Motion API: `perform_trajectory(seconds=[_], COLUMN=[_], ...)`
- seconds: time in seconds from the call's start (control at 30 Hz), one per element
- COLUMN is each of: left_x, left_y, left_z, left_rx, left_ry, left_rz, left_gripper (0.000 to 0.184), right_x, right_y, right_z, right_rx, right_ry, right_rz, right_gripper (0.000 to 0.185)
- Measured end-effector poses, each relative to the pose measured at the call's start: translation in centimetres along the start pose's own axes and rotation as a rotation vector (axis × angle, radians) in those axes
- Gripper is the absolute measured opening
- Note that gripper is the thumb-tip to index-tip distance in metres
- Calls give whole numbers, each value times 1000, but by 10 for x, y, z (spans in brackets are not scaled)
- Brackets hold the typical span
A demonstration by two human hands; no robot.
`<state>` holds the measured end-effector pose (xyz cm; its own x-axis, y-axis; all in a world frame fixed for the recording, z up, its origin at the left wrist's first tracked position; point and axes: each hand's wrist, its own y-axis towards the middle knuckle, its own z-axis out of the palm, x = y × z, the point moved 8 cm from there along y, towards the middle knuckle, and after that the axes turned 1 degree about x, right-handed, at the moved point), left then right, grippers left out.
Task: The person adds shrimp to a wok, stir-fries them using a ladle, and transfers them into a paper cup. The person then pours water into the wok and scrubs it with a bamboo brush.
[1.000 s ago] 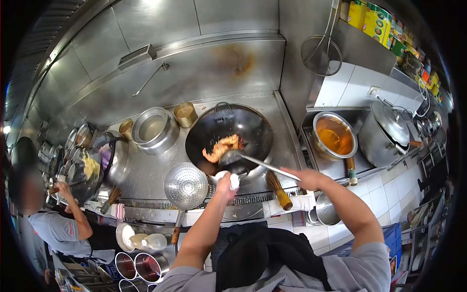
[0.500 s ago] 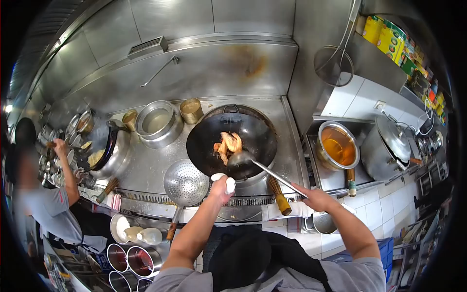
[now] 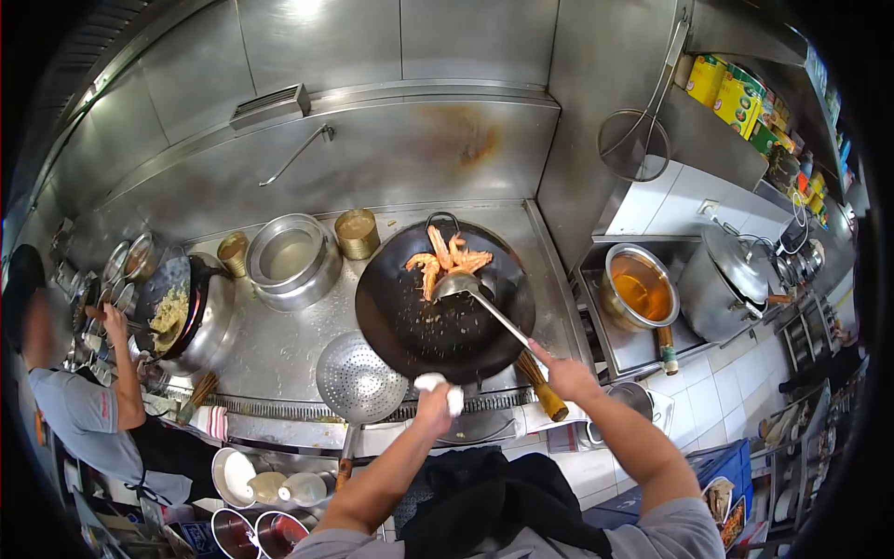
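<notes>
Food [image 3: 449, 262] fwd of L grip [image 3: 433, 408]

- The left hand [image 3: 433, 408] is closed in a fist-like grip, in front of the body and near the middle of the view.
- The left forearm [image 3: 384, 466] is bare and slants up and inward from the bent left elbow, with the left wrist roughly in line with it.
- The right hand [image 3: 570, 375] is closed in a grip, its fingers toward the upper left.
- The right forearm [image 3: 622, 433] is bare and reaches forward and inward, the right elbow bent.
- The two hands are well apart, the right one slightly farther forward.
- Both arms reach out ahead of the torso, converging toward the hands.
</notes>
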<state>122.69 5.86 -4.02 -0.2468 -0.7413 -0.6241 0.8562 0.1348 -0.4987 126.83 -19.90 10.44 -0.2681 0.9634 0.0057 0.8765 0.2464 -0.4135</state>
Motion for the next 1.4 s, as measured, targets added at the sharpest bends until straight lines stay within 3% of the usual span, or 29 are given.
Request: perform_trajectory(seconds=[0.07,0.13,0.17,0.2,0.3,0.4,0.5,0.6,0.67,0.73,0.8,0.83,0.87,0.9,0.93,0.97,1.17,1.23,1.3,1.33,1.4], left_x=[-28,-38,-64,-69,-103,-125,-116,-81,-63,-42,-38,-32,-29,-24,-19,-9,22,16,7,7,0], left_y=[-20,0,-11,-5,-26,-48,-64,-73,-61,-34,-33,-40,-49,-62,-74,-75,-90,-108,-136,-149,-177], left_z=[4,-1,17,27,62,84,93,86,84,72,65,60,58,56,50,45,19,18,0,-1,-5], left_rx=[62,-7,-128,-40,-48,-4,48,81,27,76,110,93,77,122,33,31,96,56,-124,-181,-322], left_ry=[70,-29,18,49,58,34,149,277,286,194,184,117,48,83,74,41,-165,-235,167,137,-18], left_rz=[-73,-255,-295,-292,-271,-224,36,283,349,251,63,-17,-90,-169,-191,-220,-289,-238,-154,-136,43], left_gripper=[11,9,12,13,17,20,12,29,25,25,2,1,5,7,8,8,9,10,12,12,15], right_x=[7,14,15,12,21,34,49,47,59,92,107,109,110,107,100,93,23,4,-10,-11,4], right_y=[-1,-14,-15,-15,-34,-54,-59,-42,-29,-38,-25,-15,-11,-12,-14,-19,-62,-79,-73,-71,-66], right_z=[2,-15,-18,-26,-72,-115,-134,-110,-73,-44,-20,-8,0,4,6,6,-11,-32,-30,-33,-36], right_rx=[-50,46,-7,-74,-180,-318,-373,-460,-294,50,404,497,469,402,336,327,264,431,650,744,769], right_ry=[86,237,307,373,486,504,507,453,1026,1835,2543,2727,2774,2684,2590,2499,1905,1793,1979,2017,1756], right_rz=[25,22,-66,-152,-233,-117,50,133,74,47,-154,-131,-60,19,90,48,31,-29,-182,-194,-278], right_gripper=[89,82,82,81,80,79,78,80,80,69,51,38,37,43,48,61,76,72,72,73,74])
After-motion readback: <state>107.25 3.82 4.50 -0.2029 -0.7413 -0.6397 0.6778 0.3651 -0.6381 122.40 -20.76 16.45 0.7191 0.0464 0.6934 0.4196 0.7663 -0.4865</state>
